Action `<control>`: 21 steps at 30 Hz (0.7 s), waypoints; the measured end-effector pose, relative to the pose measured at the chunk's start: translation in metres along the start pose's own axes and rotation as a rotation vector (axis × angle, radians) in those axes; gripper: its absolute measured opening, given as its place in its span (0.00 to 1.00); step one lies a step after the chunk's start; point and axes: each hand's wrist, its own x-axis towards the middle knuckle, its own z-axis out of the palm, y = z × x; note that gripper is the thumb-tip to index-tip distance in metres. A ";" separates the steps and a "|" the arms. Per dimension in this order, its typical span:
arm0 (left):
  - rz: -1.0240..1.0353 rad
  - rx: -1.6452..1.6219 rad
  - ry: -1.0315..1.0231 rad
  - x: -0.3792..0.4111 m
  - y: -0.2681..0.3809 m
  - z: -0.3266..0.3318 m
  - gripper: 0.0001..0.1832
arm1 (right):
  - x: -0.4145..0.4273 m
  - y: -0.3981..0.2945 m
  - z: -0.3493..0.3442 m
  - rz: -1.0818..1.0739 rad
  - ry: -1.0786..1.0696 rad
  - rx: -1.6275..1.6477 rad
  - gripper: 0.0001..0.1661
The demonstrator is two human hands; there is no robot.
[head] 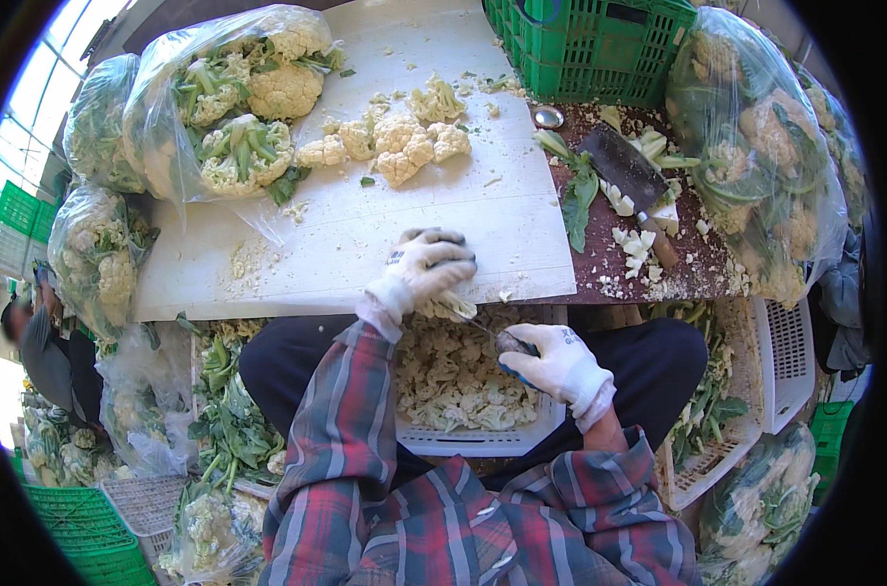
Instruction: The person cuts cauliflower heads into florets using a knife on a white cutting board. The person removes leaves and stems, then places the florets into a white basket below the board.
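My left hand [430,265], in a white glove with grey fingertips, is closed over a cauliflower piece [447,305] at the front edge of the white board [494,220]. Only the lower part of that piece shows below the fingers. My gloved right hand [557,360] grips a small knife [513,343] by its handle, and the thin blade points up and left to the piece. Beneath both hands, between my knees, a white plastic crate [480,444] holds many cut florets [465,381]. Larger cauliflower chunks [399,143] lie farther back on the board.
An open plastic bag of cauliflower heads [231,110] stands at the back left. To the right lie a cleaver [623,165] and trimmings, beside a green crate [597,55] and another full bag [758,161]. Leaves fill crates by both knees. A person [55,351] is at far left.
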 end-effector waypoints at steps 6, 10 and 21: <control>0.242 0.149 -0.054 -0.084 0.008 0.008 0.13 | -0.036 -0.019 -0.057 -0.148 -0.209 -0.209 0.18; -0.232 -0.097 -0.432 -0.093 0.021 -0.013 0.21 | -0.024 -0.023 -0.052 -0.085 -0.477 -0.440 0.19; -0.471 0.923 0.342 0.093 -0.138 -0.160 0.42 | 0.021 -0.019 -0.023 -0.102 -0.018 -0.057 0.24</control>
